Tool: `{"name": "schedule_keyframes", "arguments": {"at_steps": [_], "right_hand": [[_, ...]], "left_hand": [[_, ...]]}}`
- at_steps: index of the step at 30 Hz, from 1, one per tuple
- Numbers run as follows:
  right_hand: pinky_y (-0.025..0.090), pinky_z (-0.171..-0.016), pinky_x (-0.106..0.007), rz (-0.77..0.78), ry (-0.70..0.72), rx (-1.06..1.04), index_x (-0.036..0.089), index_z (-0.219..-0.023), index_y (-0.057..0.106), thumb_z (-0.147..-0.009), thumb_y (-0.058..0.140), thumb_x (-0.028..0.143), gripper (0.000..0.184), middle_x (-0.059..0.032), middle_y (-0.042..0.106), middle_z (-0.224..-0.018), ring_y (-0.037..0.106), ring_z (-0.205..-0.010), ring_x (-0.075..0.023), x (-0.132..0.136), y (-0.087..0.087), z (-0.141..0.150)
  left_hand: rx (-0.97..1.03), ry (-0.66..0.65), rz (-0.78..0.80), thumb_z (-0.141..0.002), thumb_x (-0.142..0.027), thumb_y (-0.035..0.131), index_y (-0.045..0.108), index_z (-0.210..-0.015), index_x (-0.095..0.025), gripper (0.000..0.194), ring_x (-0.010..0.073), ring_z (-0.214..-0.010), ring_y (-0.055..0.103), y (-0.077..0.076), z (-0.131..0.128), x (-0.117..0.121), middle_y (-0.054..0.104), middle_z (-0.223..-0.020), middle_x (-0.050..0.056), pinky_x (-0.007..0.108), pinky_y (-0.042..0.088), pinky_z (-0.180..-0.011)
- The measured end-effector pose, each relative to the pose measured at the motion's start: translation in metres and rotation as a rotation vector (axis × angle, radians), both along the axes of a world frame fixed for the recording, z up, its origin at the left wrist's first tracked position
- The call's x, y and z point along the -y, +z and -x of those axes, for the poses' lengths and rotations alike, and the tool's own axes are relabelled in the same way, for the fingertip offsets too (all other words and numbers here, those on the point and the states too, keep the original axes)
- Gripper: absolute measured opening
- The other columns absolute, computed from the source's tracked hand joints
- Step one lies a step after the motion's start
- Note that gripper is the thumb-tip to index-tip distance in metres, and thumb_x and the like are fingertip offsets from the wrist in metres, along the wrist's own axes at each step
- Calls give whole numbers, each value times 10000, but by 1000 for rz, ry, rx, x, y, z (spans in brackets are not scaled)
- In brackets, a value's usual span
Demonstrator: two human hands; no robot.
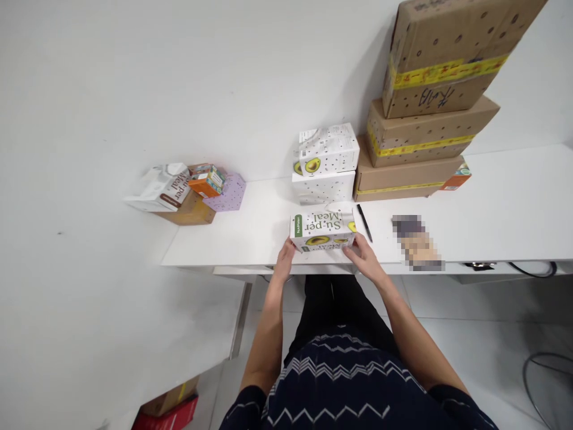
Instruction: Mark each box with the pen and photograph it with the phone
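Note:
Between my hands, near the front edge of the white desk, is a white meal box (pixel 323 226) with avocado pictures and green lettering that reads upside down from here. My left hand (pixel 285 257) grips its left end, and my right hand (pixel 362 255) grips its right end, fingers curled against the cardboard. Whether the box rests on the desk or is slightly raised, I cannot tell. Just behind it stand two stacked white boxes, the upper box (pixel 329 149) showing avocados and the lower box (pixel 323 187) mostly plain. A black pen (pixel 364 223) lies right of the held box.
Brown cartons (pixel 423 134) with yellow tape are stacked against the wall at right. A blurred-out flat item (pixel 416 242) lies on the desk (pixel 501 209). At left sit a white box (pixel 163 186), a small orange box (pixel 206 181) and a purple box (pixel 228 192).

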State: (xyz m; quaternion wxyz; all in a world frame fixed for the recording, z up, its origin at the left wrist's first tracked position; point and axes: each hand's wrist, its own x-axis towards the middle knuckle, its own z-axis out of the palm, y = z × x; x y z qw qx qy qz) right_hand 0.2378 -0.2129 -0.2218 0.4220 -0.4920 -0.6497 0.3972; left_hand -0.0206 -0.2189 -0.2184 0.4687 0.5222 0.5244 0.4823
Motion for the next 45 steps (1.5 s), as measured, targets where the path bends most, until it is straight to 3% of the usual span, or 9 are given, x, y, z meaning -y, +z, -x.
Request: {"name": "schedule_keyframes", "arguments": {"at_steps": [3, 9, 13, 15, 19, 24, 34, 39, 45], "right_hand": [[435, -986, -491, -46, -26, 57, 251, -1397, 444, -898, 462, 577, 596, -130, 557, -1270, 523, -1151, -285, 0, -5, 4], [466, -933, -462, -72, -105, 134, 236, -1402, 459, -914, 451, 533, 572, -122, 568, -1142, 520, -1093, -279, 10, 10, 9], [526, -715, -364, -14, -152, 80, 268, -1427, 443, -899, 469, 561, 604, -98, 518, -1052, 517, -1031, -262, 20, 21, 10], [520, -685, -352, 6, -178, 64, 268, -1420, 456, -896, 469, 571, 605, -81, 495, -990, 511, -977, -250, 21, 22, 12], [496, -805, -399, 4, -236, 84, 252, -1396, 491, -903, 470, 559, 580, -39, 448, -880, 495, -866, -218, 22, 17, 16], [479, -846, -421, 14, -281, 95, 250, -1375, 514, -908, 445, 573, 572, -42, 452, -888, 489, -874, -224, 21, 14, 22], [403, -1011, -463, 45, -314, 130, 288, -1451, 420, -944, 345, 571, 585, -89, 560, -1122, 467, -1076, -261, 8, 11, 28], [364, -1058, -462, 61, -302, 122, 287, -1456, 409, -967, 292, 551, 568, -85, 554, -1261, 453, -1172, -263, 9, 16, 28], [376, -1043, -495, 45, -289, 158, 269, -1429, 447, -960, 258, 577, 592, -98, 576, -1253, 472, -1164, -278, 9, 17, 25]], "left_hand": [[-44, -69, -38, -757, -541, 700, 450, -1339, -199, 720, 251, -1210, 533, -7, 1, -1, 567, -1325, 115, 405, 416, -1051], [15, -4, -124, -823, -476, 654, 440, -1359, -210, 636, 259, -1275, 497, -4, -6, 1, 531, -1360, 128, 420, 402, -1077], [53, 25, -169, -814, -487, 662, 453, -1368, -223, 648, 269, -1311, 467, 6, -8, 9, 511, -1371, 130, 405, 391, -1094], [63, 19, -167, -810, -492, 666, 468, -1364, -228, 645, 275, -1289, 488, 8, -8, 10, 531, -1341, 128, 404, 415, -1075], [77, -29, -110, -805, -494, 670, 468, -1374, -228, 659, 275, -1204, 551, 8, -4, 7, 549, -1296, 122, 394, 475, -1009], [70, -85, -32, -786, -503, 685, 478, -1366, -221, 677, 266, -1140, 584, 5, 5, -2, 553, -1234, 112, 382, 507, -957], [-26, -46, 55, -791, -491, 680, 454, -1409, -238, 706, 224, -1024, 618, 10, 6, -15, 627, -1045, 72, 360, 506, -937], [-78, -15, 70, -797, -504, 670, 487, -1389, -235, 675, 210, -929, 629, 16, 2, -10, 643, -1003, 66, 351, 518, -870], [-148, 1, 62, -815, -539, 636, 561, -1312, -229, 591, 198, -833, 607, 25, -3, 0, 648, -843, 37, 333, 507, -812]]}}
